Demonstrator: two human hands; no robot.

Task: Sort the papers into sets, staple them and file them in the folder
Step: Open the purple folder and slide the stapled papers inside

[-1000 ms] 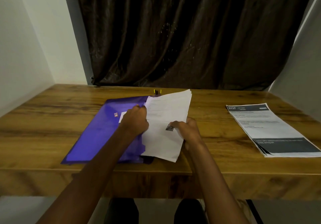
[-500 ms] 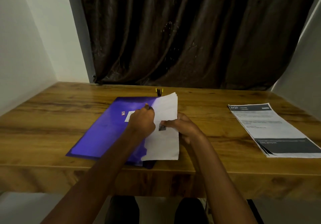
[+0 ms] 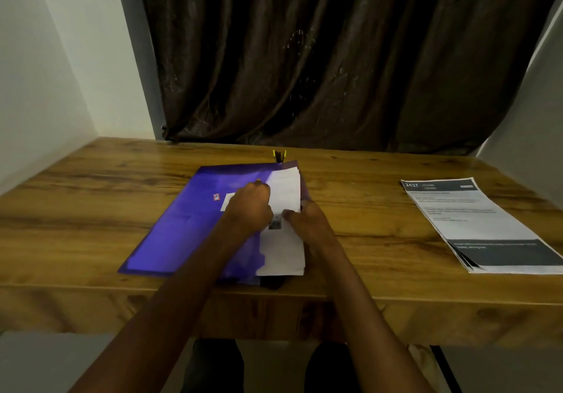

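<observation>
Left hand [image 3: 248,206]: fingers curled, knuckles up, gripping the flap edge of the folder [image 3: 189,225] where it meets the papers [image 3: 285,197]. Fingertips themselves hidden under the hand.

Right hand [image 3: 307,225]: fingers bent, thumb and forefinger pinching the right edge of the papers about midway down. A small dark printed mark [image 3: 275,225] on the top sheet sits between the two hands.

Papers: white set, several sheets, long side running 12 to 6 o'clock. Left part tucked under the purple flap; right strip and lower end bare. Upper corner fans a little, sheet edges showing. Whether a staple is in them cannot be told.

Folder: purple, translucent, lying flat at desk centre, skewed so its near corner points toward 7 o'clock. Small red-and-white sticker [image 3: 216,197] and a white label [image 3: 229,200] on the cover, just at 9 o'clock of the left hand. Something dark pokes out under the near edge of the papers, at the desk lip; not identifiable.

Stapler [image 3: 279,155]: black and yellow, at 12 o'clock of the folder, just past its far edge.

Second stack [image 3: 475,225]: printed sheets with dark header and footer bands, at 3 o'clock, well apart from the folder, near the right desk edge.

Desk [image 3: 91,197]: wood grain. Dark curtain [image 3: 335,57] behind at 12 o'clock, pale walls either side. Both forearms bare, reaching in from 6 o'clock.
</observation>
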